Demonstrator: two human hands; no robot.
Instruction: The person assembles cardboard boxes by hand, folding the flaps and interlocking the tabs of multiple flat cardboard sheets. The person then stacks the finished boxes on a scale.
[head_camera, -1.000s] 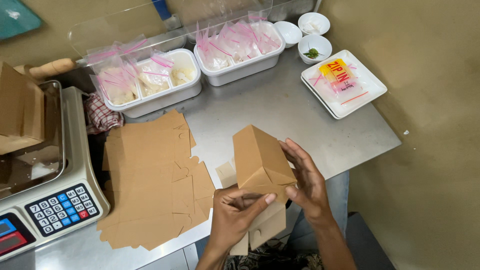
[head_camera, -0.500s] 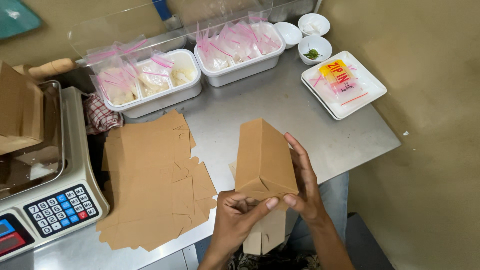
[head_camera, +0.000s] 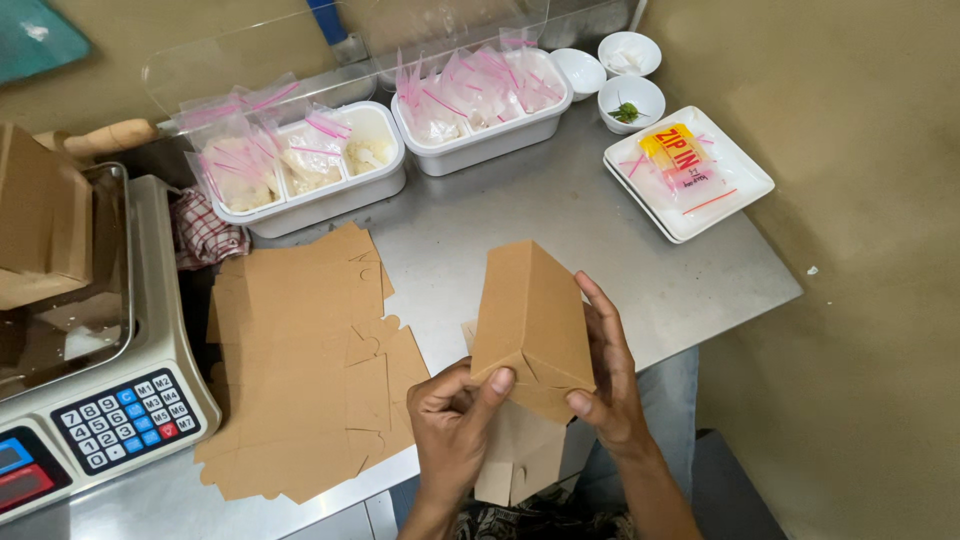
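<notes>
Both my hands hold a brown cardboard box (head_camera: 530, 315) over the front edge of the steel table (head_camera: 520, 225). My left hand (head_camera: 455, 425) grips its near lower corner, thumb pressed on the folded end. My right hand (head_camera: 605, 375) cups the right side, fingers along the wall and thumb on the end flap. The box is folded into shape and tilts away from me. A loose flap hangs below it, between my wrists. A pile of flat brown cardboard blanks (head_camera: 300, 360) lies on the table left of my hands.
A weighing scale (head_camera: 110, 400) with a keypad stands at the left, brown boxes on its pan. Two white tubs (head_camera: 320, 200) of small pink-striped zip bags sit at the back. A square white plate (head_camera: 690, 185) of bags and small white bowls (head_camera: 630, 95) stand at the right.
The box has turned in my hands from a slanted pose to standing more upright. My left thumb has moved up onto its near end.
</notes>
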